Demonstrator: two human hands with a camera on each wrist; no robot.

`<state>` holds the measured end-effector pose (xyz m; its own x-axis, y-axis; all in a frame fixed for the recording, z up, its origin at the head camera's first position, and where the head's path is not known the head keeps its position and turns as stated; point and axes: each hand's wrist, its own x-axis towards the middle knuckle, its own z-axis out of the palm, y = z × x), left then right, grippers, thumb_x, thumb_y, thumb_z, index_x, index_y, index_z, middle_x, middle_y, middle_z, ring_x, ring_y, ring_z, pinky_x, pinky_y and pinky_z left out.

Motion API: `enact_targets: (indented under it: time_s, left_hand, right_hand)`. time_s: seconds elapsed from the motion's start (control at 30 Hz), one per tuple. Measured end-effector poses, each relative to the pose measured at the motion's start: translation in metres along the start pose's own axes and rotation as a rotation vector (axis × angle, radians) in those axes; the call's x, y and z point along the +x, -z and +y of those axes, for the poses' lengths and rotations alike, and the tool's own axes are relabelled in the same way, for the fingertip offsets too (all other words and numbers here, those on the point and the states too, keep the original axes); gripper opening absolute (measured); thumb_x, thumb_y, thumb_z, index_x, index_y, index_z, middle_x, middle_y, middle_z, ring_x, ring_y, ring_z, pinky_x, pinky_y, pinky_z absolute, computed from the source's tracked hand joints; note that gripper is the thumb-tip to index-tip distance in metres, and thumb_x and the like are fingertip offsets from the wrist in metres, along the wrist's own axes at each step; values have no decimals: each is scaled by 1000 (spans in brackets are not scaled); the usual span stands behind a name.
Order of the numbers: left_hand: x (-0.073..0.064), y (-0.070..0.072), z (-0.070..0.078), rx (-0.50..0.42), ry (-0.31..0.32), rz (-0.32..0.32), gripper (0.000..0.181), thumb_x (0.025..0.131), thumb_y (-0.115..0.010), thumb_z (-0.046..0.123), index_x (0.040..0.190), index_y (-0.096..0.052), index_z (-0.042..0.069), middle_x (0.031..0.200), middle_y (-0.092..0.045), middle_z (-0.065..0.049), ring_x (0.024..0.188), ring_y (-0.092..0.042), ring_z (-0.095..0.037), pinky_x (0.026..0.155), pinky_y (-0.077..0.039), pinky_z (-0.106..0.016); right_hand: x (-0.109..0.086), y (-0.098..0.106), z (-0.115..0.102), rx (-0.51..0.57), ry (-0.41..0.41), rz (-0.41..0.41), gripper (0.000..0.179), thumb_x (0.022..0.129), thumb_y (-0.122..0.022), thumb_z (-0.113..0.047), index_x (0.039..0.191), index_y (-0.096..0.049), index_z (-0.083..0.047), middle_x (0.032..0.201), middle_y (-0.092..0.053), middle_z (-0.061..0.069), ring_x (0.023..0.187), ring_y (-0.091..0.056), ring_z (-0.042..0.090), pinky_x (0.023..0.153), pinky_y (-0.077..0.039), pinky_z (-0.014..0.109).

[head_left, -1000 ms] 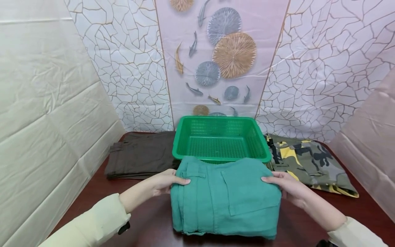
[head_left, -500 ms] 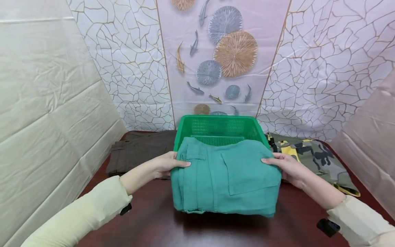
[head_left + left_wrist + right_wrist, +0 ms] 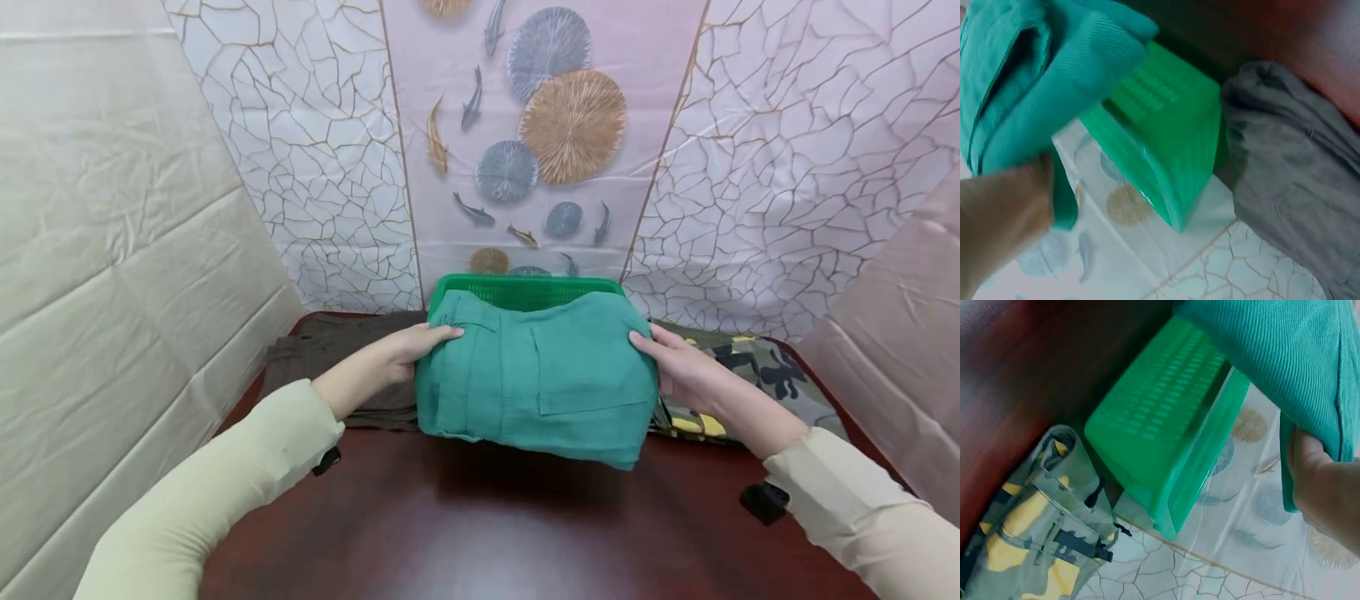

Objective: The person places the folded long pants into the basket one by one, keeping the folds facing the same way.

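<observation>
A folded pair of teal trousers (image 3: 547, 375) hangs in the air between both hands, with a seamed pocket facing me. My left hand (image 3: 408, 346) grips its left edge, thumb on top and the other fingers hidden behind the cloth. At the opposite edge my right hand (image 3: 678, 362) holds it the same way. Behind and below the bundle stands a green plastic basket (image 3: 525, 287), mostly covered in the head view. Both wrist views show the cloth raised above the green basket's rim (image 3: 1154, 169).
Folded dark brown trousers (image 3: 375, 407) lie on the table left of the basket. Camouflage trousers (image 3: 780, 375) with yellow patches lie to its right. The dark red table (image 3: 480, 533) is glossy in front. A patterned cloth backdrop (image 3: 337, 150) rises behind.
Both hands have lifted the teal trousers and carried them away from me, from the table's front to over the basket. The basket, brown trousers and camouflage trousers stay put.
</observation>
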<state>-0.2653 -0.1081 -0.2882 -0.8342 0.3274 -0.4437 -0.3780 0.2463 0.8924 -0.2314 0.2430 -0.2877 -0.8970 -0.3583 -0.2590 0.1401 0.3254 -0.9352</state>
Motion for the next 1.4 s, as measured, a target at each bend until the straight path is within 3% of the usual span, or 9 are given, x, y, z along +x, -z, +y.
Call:
enact_targets:
  time_s: [0.13,0.37,0.47,0.6,0.73,0.9,0.97,1.17,1.4]
  left_hand:
    - [5,1,13,-1,20,-45,67,101,-42,32,153,0,23,150,-30,-16,135,-37,-34,108,-36,-47]
    - [18,0,23,200,-24,-43,75,103,-37,29,149,21,22,159,-3,-13,143,-21,-32,114,-28,-45]
    - [26,0,24,211,-75,-17,69,104,-35,24,151,15,19,158,-4,-13,144,-20,-32,114,-26,-44]
    - [39,-1,23,155,-116,61,63,103,-37,22,153,1,18,157,-14,-13,142,-24,-31,115,-26,-43]
    - [51,-1,24,59,-105,163,67,102,-41,26,153,1,19,159,-9,-9,145,-18,-28,117,-22,-40]
    - [64,2,29,-8,-114,234,65,101,-45,25,154,-7,21,157,-18,-9,143,-24,-28,116,-26,-40]
    - [68,4,30,6,-130,245,62,101,-45,25,153,-11,21,156,-21,-10,142,-26,-29,115,-27,-41]
    - [75,7,31,70,-198,269,59,100,-45,22,152,-17,20,155,-24,-10,141,-27,-29,115,-27,-44]
    - [93,5,21,129,-264,300,60,101,-43,22,153,-12,18,156,-23,-9,143,-24,-27,116,-24,-45]
  right_hand:
    - [10,8,-5,-54,-4,19,72,102,-26,-43,150,12,-6,151,-12,33,131,-39,40,100,-46,44]
    - [27,17,-12,-226,68,109,63,104,-23,-33,151,3,1,147,-18,37,132,-29,51,104,-37,57]
    - [36,18,-15,-283,85,169,62,104,-24,-34,151,-2,0,145,-23,37,130,-34,51,103,-37,59]
    - [48,23,-14,-214,69,183,66,103,-26,-39,152,-2,-2,147,-21,35,132,-33,48,104,-37,58]
    - [52,31,-8,-79,82,188,72,100,-39,-40,153,0,-11,151,-20,28,117,-53,21,100,-45,42]
    - [55,31,-4,8,143,172,79,98,-50,-20,153,6,-19,156,-11,24,133,-40,31,108,-35,49]
    - [59,28,-3,-33,157,193,76,98,-49,-15,153,4,-16,155,-12,26,139,-25,42,110,-29,56]
    - [74,22,-2,-243,154,309,68,98,-47,-9,153,-7,-7,146,-27,36,131,-35,48,102,-38,58]
    - [89,25,6,-389,179,328,65,99,-45,-6,152,-8,-3,139,-34,40,129,-36,51,101,-37,61]
